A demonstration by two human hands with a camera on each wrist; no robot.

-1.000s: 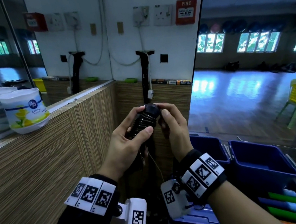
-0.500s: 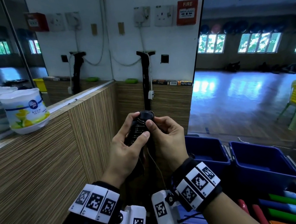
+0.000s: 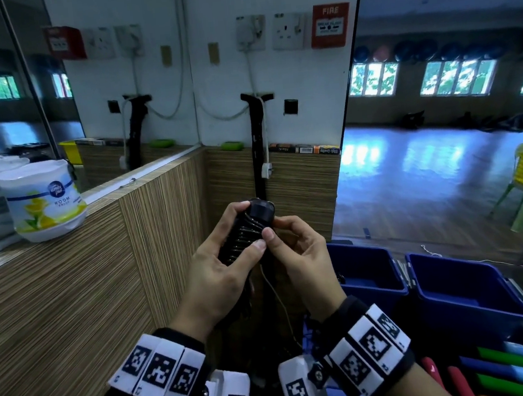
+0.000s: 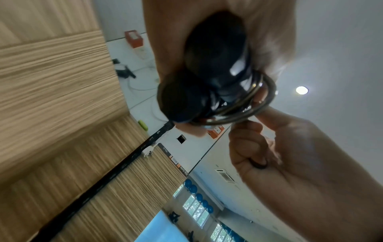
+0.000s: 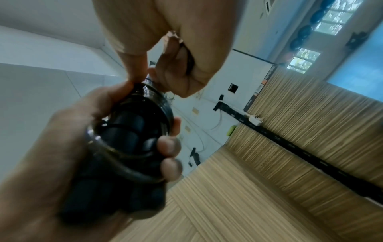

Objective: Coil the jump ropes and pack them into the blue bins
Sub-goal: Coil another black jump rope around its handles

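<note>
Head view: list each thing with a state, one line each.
Jump rope handles: bundled upright, cord wound around them.
Cord tail: hanging loose below.
Left hand: grips the handles.
Right hand: pinches the cord.
Near blue bin: open, contents unclear.
Far blue bin: open, looks empty.
Wall plug: dangling unplugged.

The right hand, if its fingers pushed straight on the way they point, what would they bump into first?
The right hand would probably meet the black jump-rope handles wound with thin cord, gripped by the left hand; its fingertips already touch the cord.
</note>
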